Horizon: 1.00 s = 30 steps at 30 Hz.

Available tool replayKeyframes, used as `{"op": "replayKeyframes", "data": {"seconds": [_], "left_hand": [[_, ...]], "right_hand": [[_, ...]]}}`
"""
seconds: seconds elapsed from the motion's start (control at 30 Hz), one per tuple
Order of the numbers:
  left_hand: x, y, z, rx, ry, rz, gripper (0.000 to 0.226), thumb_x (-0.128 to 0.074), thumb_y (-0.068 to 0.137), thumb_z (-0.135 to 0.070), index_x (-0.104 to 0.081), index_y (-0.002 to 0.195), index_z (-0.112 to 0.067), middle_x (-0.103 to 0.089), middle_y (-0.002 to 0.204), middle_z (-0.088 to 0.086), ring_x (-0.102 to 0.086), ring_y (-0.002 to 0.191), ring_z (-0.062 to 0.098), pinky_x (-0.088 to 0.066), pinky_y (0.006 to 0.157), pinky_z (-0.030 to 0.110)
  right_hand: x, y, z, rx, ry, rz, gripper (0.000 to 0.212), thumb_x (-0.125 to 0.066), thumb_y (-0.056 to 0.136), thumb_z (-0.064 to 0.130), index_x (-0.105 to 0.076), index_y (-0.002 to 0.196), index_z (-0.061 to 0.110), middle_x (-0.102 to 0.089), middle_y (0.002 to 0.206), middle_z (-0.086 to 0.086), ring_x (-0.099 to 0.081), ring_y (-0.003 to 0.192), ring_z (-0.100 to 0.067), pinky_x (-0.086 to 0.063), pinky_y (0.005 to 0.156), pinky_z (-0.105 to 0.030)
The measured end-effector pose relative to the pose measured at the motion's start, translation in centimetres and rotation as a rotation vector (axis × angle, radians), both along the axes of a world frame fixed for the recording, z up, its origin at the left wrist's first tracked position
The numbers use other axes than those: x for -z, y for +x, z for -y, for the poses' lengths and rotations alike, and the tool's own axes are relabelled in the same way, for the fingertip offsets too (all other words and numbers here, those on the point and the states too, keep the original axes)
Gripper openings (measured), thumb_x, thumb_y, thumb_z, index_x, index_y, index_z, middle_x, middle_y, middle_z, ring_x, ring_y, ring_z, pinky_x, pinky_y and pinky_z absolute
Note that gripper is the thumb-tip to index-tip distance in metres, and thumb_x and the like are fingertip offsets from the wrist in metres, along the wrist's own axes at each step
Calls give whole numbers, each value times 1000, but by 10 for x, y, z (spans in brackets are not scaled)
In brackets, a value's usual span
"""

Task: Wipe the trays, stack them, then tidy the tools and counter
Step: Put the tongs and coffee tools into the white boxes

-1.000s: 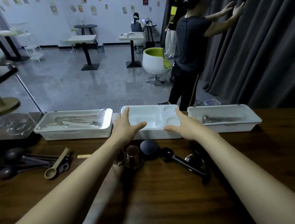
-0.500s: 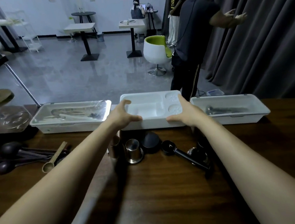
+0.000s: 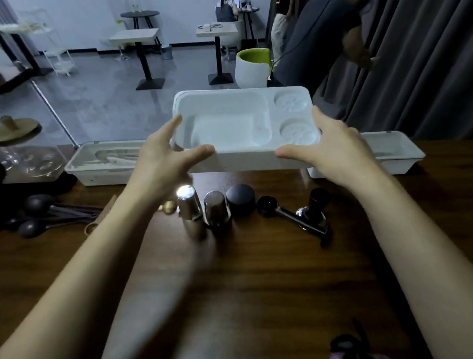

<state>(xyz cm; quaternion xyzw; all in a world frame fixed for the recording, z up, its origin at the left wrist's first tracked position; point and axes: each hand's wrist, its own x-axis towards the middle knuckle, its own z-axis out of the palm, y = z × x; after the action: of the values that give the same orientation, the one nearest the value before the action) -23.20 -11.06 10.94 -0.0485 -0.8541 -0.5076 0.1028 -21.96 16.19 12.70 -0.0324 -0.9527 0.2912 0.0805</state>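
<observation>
Head view: the white tray (image 3: 225, 129) is held above the surface (image 3: 265, 276), tilted toward the camera, gripped at its ends by the left hand (image 3: 160, 159) and right hand (image 3: 331, 146). If it is lowered carelessly, the metal cups (image 3: 215, 209) standing just beneath could be toppled.

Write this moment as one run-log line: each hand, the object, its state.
white tray: held above counter | left hand: grips its left end | right hand: grips its right end | tools: on counter
</observation>
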Motion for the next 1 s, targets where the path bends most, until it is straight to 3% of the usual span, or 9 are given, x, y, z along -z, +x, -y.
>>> {"op": "replayKeyframes", "data": {"seconds": [0.03, 0.13, 0.27, 0.4, 0.5, 0.63, 0.73, 0.9, 1.0], "left_hand": [[-1, 15, 1, 3, -2, 1, 85, -83, 84, -32, -40, 156, -21, -59, 106, -25, -62, 87, -20, -54, 72, 9], [4, 56, 9, 5, -29, -6, 60, -81, 81, -40, -59, 136, -29, -72, 114, -13, -71, 99, 9, -60, 88, 43], [18, 112, 11, -32, -38, -6, 51, -81, 85, -33, -62, 132, -34, -71, 116, -22, -64, 109, -5, -51, 94, 24], [34, 164, 13, -55, -34, 10, 56, -83, 84, -33, -60, 135, -34, -68, 120, -27, -60, 115, -8, -47, 100, 19], [50, 197, 22, -114, 0, 45, 62, -86, 79, -30, -52, 124, -54, -59, 105, -51, -52, 109, -27, -39, 92, 1], [79, 223, 40, -121, -34, 148, 97, -86, 66, -50, -45, 152, -32, -48, 131, -40, -52, 123, -10, -38, 103, 18], [89, 231, 53, -107, -35, 189, 119, -87, 53, -68, -39, 155, -31, -45, 141, -30, -49, 131, 0, -38, 105, 25], [99, 220, 78, -99, -83, 211, 118, -72, 49, -73, -40, 155, -32, -46, 141, -26, -48, 134, 5, -39, 112, 33], [103, 210, 83, -63, -80, 209, 103, -76, 55, -63, -46, 149, -33, -48, 118, -43, -53, 120, 7, -41, 98, 33]], "right_hand": [[1, 13, 2, 0, -5, -2, 87, -70, 72, 72, -37, 144, 36, -59, 129, 1, -51, 122, -32, -49, 92, -49], [5, 51, 9, -20, -24, 16, 90, -71, 76, 70, -31, 150, 37, -55, 138, -2, -47, 127, -33, -43, 91, -46], [5, 102, 12, -57, -20, 50, 96, -72, 76, 68, -27, 154, 35, -53, 144, -6, -44, 131, -35, -40, 97, -44], [16, 149, 11, -83, 15, 100, 101, -69, 75, 71, -21, 157, 37, -56, 142, -4, -46, 130, -33, -37, 92, -40], [26, 182, 18, -88, -15, 147, 103, -70, 75, 72, -16, 157, 42, -53, 146, -1, -45, 132, -31, -39, 97, -38], [57, 206, 26, -116, -79, 191, 94, -72, 72, 70, -25, 150, 46, -61, 135, 10, -54, 123, -25, -43, 86, -36], [68, 215, 42, -91, -83, 224, 90, -71, 72, 68, -26, 146, 48, -63, 130, 14, -57, 119, -23, -43, 84, -35], [82, 219, 68, -24, -140, 267, 87, -72, 71, 67, -25, 143, 54, -63, 129, 14, -56, 118, -26, -45, 84, -37], [89, 219, 77, 28, -154, 272, 90, -73, 72, 66, -23, 146, 55, -62, 131, 15, -55, 120, -25, -40, 79, -35]]}}
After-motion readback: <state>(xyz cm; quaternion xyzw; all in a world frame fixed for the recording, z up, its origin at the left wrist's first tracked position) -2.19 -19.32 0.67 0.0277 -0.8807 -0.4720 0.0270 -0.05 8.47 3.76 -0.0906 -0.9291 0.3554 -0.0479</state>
